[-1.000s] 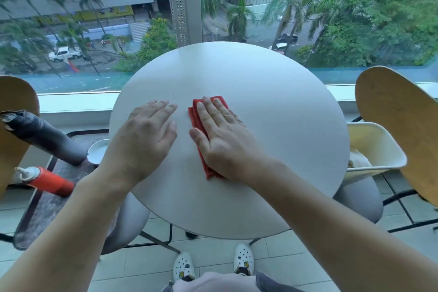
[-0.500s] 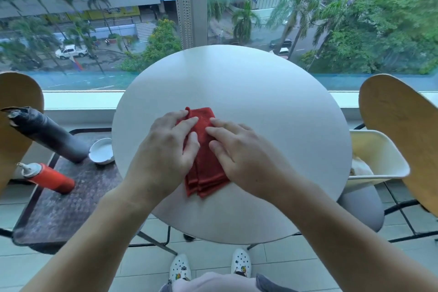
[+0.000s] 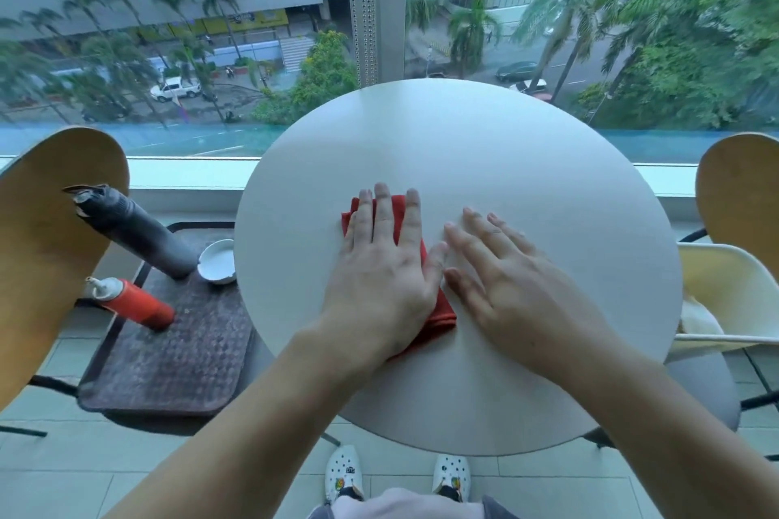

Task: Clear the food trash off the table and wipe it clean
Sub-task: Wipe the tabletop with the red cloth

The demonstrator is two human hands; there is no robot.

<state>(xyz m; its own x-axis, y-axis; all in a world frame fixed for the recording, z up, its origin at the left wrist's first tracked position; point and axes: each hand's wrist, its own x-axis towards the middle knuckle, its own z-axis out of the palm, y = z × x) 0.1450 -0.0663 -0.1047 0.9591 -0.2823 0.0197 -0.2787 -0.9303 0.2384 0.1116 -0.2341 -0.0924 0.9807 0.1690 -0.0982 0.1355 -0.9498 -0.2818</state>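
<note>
A round white table (image 3: 484,147) stands in front of me by a window. On its near left part lies a folded red cloth (image 3: 438,314). My left hand (image 3: 383,265) presses flat on the cloth, fingers stretched out, and covers most of it. My right hand (image 3: 506,282) rests flat on the bare tabletop just right of the cloth, fingers spread and holding nothing. No food trash shows on the tabletop.
On the left chair lies a dark tray (image 3: 168,358) with a black bottle (image 3: 135,232), a red squeeze bottle (image 3: 135,303) and a small white bowl (image 3: 217,261). A white bin (image 3: 725,287) sits on the right chair. Wooden chair backs (image 3: 46,249) flank the table.
The cloth passed from under my right hand to under my left hand. Both hands met on it half a second ago; the right hand has since slid off to the right.
</note>
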